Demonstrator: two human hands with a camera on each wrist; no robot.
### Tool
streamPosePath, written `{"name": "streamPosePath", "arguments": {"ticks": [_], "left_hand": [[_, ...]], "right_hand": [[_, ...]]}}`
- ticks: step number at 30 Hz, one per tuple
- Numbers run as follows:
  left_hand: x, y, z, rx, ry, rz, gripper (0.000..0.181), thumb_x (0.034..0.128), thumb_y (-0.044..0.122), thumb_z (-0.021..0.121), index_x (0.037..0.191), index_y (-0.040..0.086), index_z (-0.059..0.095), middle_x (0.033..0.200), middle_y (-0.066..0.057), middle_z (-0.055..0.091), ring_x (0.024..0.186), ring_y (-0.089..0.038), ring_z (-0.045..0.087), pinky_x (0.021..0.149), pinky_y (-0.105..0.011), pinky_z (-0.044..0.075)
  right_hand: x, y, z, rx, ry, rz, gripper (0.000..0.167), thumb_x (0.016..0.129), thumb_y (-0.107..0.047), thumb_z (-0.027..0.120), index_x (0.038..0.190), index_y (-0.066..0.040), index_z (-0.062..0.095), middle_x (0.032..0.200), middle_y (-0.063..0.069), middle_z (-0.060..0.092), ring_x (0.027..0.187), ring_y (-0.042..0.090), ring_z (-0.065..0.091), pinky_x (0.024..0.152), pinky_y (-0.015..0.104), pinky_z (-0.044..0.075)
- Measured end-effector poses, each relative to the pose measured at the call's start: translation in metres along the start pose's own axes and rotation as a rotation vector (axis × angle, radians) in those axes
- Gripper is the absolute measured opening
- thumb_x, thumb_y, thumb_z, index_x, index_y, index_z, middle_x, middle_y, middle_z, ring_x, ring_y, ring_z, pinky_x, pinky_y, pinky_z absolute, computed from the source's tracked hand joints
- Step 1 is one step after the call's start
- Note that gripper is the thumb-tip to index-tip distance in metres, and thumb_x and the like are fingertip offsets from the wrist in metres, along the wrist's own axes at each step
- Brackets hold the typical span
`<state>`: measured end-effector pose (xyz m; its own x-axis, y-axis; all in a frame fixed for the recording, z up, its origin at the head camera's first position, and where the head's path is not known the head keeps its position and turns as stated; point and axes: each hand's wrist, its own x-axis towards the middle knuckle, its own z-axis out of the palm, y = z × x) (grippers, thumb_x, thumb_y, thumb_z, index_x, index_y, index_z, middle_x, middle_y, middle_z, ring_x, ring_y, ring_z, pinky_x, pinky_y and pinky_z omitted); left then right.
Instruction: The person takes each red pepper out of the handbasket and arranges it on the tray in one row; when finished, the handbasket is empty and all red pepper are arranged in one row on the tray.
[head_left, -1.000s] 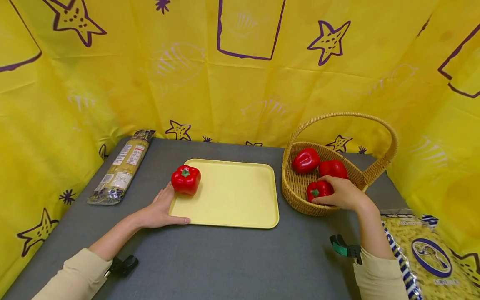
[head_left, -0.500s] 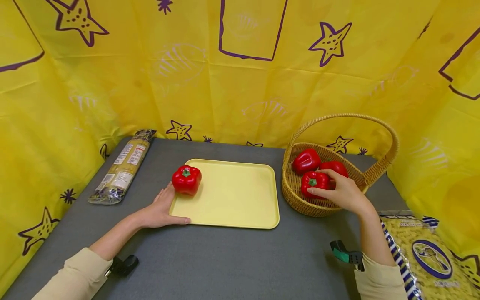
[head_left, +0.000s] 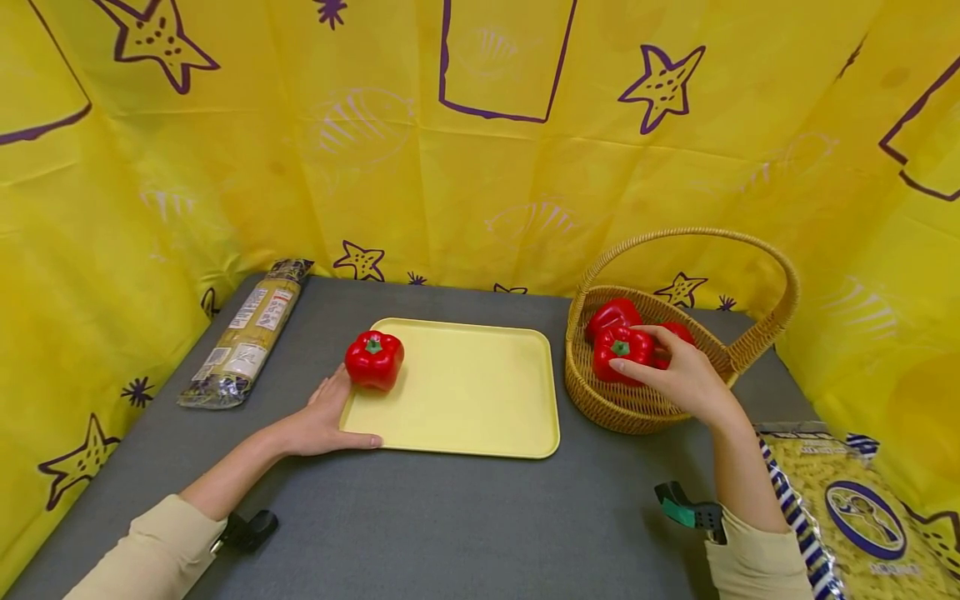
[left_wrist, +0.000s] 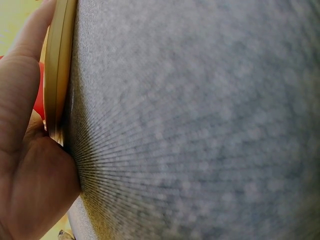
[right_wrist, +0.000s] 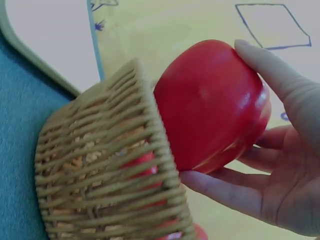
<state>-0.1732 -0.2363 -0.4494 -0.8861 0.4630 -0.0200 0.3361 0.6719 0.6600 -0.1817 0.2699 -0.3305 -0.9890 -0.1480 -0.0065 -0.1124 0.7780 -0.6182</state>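
The right hand [head_left: 692,383] grips a pepper [head_left: 621,357] between thumb and fingers. The left hand [head_left: 321,423], spread, touches the tray [head_left: 468,387].

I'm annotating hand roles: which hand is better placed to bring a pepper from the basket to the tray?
Probably the right hand: it grips a red pepper at the basket, right of the tray. The left hand touches the tray's left end.

The head camera looks forward and down; both wrist cameras (far closer) share its tray [head_left: 465,387].
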Motion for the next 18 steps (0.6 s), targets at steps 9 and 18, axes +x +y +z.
{"name": "streamPosePath", "arguments": {"ticks": [9, 18], "left_hand": [[-0.002, 0.002, -0.001, 0.003, 0.013, 0.003, 0.116, 0.0767, 0.049, 0.078, 0.154, 0.005, 0.004, 0.159, -0.022, 0.005, 0.144, -0.046, -0.004, 0.106, -0.072, 0.0], [0.0, 0.0, 0.0, 0.007, 0.01, 0.003, 0.116, 0.0763, 0.05, 0.078, 0.155, 0.005, 0.005, 0.159, -0.021, 0.006, 0.144, -0.046, -0.003, 0.106, -0.072, 0.0]], "right_hand": [[0.007, -0.019, 0.005, 0.077, -0.019, -0.047, 0.074, 0.087, -0.051, 0.069, 0.141, -0.007, 0.043, 0.115, 0.014, 0.063, 0.101, 0.03, 0.06, 0.077, 0.034, 0.052], [0.017, -0.035, 0.019, 0.13, -0.038, -0.081, 0.076, 0.083, -0.052, 0.073, 0.14, -0.01, 0.045, 0.121, 0.012, 0.062, 0.111, 0.029, 0.059, 0.083, 0.04, 0.053]]}}
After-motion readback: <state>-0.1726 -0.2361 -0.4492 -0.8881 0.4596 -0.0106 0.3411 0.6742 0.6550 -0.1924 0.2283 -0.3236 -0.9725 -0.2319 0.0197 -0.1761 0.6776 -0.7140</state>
